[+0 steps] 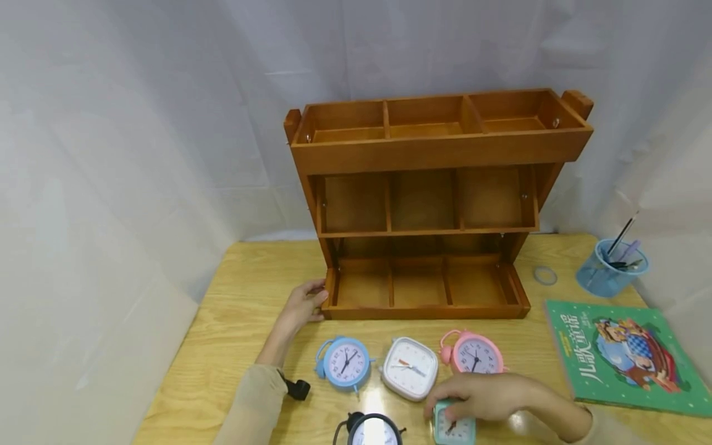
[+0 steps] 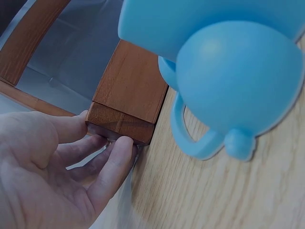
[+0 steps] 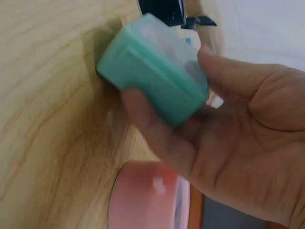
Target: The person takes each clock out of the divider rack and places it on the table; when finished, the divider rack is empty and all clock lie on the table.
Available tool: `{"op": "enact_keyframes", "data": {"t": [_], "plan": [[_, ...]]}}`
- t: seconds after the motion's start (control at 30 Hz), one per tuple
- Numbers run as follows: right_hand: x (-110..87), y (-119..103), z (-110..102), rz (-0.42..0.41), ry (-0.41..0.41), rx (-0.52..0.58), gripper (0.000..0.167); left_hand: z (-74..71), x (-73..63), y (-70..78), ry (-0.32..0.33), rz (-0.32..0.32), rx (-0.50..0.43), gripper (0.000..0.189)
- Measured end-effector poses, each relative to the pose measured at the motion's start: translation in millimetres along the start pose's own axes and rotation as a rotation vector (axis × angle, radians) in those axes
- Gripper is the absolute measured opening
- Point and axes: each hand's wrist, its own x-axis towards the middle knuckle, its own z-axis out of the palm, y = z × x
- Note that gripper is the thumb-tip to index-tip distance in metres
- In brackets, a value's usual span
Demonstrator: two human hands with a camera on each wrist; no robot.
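A three-tiered wooden shelf [image 1: 442, 151] with divided compartments stands at the back of the table. My left hand [image 1: 303, 306] grips its bottom left corner; in the left wrist view the thumb lies on one side of the wooden end [image 2: 121, 119] and the fingers on the other. Between thumb and fingers, my right hand [image 1: 484, 395] holds a small mint-green square alarm clock [image 1: 455, 428], tilted in the right wrist view. Ahead of that hand lies a pink alarm clock [image 1: 477, 355], partly hidden by it. A white square clock [image 1: 410, 369] and a blue twin-bell clock [image 1: 346, 364] lie nearby.
A black alarm clock [image 1: 356, 436] is cut off at the bottom edge. To the right are a green picture book [image 1: 628, 358], a blue pen cup [image 1: 603, 278] and a small ring [image 1: 545, 275]. White cloth [image 1: 233, 93] hangs behind the table.
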Motion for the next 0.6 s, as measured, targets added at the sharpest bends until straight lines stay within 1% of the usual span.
{"op": "enact_keyframes", "data": {"t": [0.03, 0.1, 0.17, 0.23, 0.3, 0.33, 0.43, 0.5, 0.53, 0.6], "plan": [[0.0, -1, 2, -0.008, 0.023, -0.055, 0.024, 0.4, -0.1, 0.4, 0.001, -0.001, -0.002, 0.049], [-0.9, -3, 7, 0.005, 0.068, -0.151, 0.025, 1.0, 0.2, 0.9, 0.005, -0.003, -0.005, 0.048], [-1.4, -4, 13, 0.032, 0.105, -0.188, 0.028, 1.0, 0.2, 0.7, 0.006, -0.005, -0.004, 0.048], [-1.8, -3, 20, 0.078, 0.138, -0.203, 0.034, 1.0, 0.4, 0.0, 0.009, -0.007, -0.002, 0.048], [-1.2, 2, 27, 0.101, 0.166, -0.235, 0.038, 1.1, 0.6, -0.8, 0.007, -0.004, 0.000, 0.048], [-0.1, 6, 30, 0.095, 0.179, -0.272, 0.039, 1.2, 0.6, -0.9, 0.009, -0.005, -0.002, 0.048], [4.3, 24, 40, 0.027, 0.228, -0.440, 0.044, 1.6, 0.8, -1.0, 0.014, -0.008, -0.006, 0.048], [6.5, 29, 44, -0.019, 0.258, -0.535, 0.046, 1.7, 0.8, -0.7, 0.016, -0.010, -0.009, 0.048], [7.0, 30, 45, -0.033, 0.267, -0.569, 0.046, 1.8, 0.8, -0.3, 0.017, -0.011, -0.010, 0.048], [6.0, 23, 44, -0.031, 0.272, -0.582, 0.045, 2.1, 0.8, 0.2, 0.017, -0.012, -0.013, 0.048]]}}
